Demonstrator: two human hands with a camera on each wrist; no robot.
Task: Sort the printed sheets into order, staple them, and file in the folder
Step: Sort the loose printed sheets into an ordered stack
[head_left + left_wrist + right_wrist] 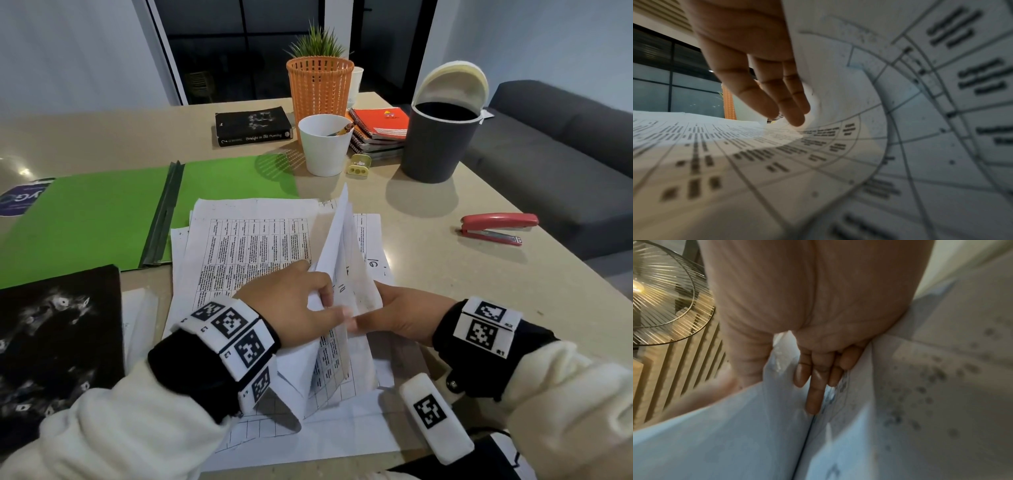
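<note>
Hands (294, 301) part sheets (339, 240); stapler (496, 228) aside.

Bare table (428, 246) lies between the sheets (246, 240) and stapler (496, 228).

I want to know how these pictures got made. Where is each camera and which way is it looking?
Head: worn on the head, looks down at the desk; shows left hand, right hand, lifted sheets, green folder, stapler.
Left wrist: looks along the fingers against curling sheets.
Right wrist: looks along the palm; fingers tucked between sheets.
Shared: all three see the printed sheets.
</note>
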